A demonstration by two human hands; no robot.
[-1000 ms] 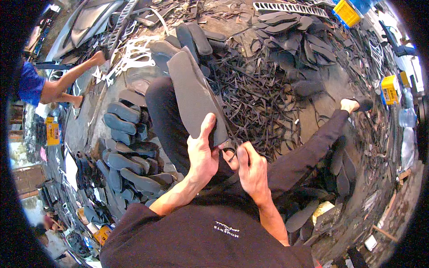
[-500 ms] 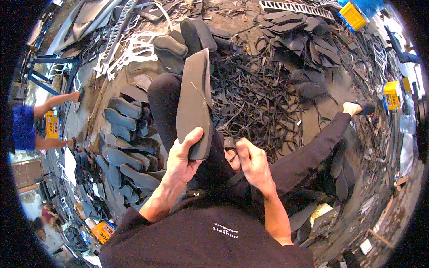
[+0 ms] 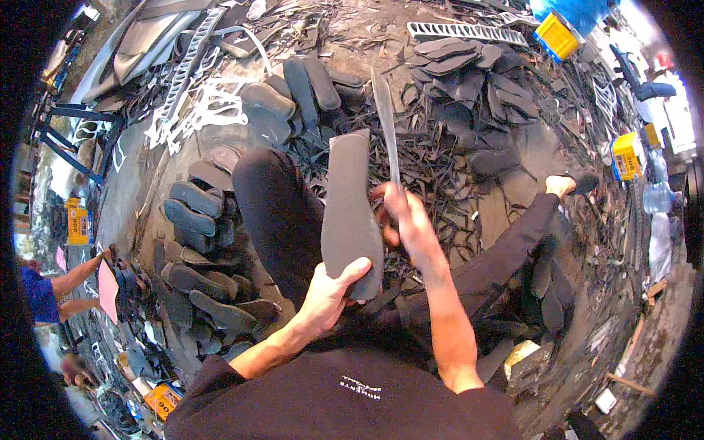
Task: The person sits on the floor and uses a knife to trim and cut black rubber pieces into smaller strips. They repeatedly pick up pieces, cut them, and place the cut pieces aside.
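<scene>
While gripped — grey sole (image 3: 347,209), long blade (image 3: 386,121) alongside, yellow crates (image 3: 557,37) beyond.

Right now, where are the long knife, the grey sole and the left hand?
long knife (image 3: 386,125), head view, middle of the blade
grey sole (image 3: 348,209), head view, flat face
left hand (image 3: 328,293), head view, back of hand

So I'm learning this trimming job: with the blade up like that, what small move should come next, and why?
Probably bring the long knife down onto the right edge of the grey sole. The right hand holds the blade raised, pointing away, just beside that edge, while the left hand grips the sole's near end, propping it over the lap.
</scene>
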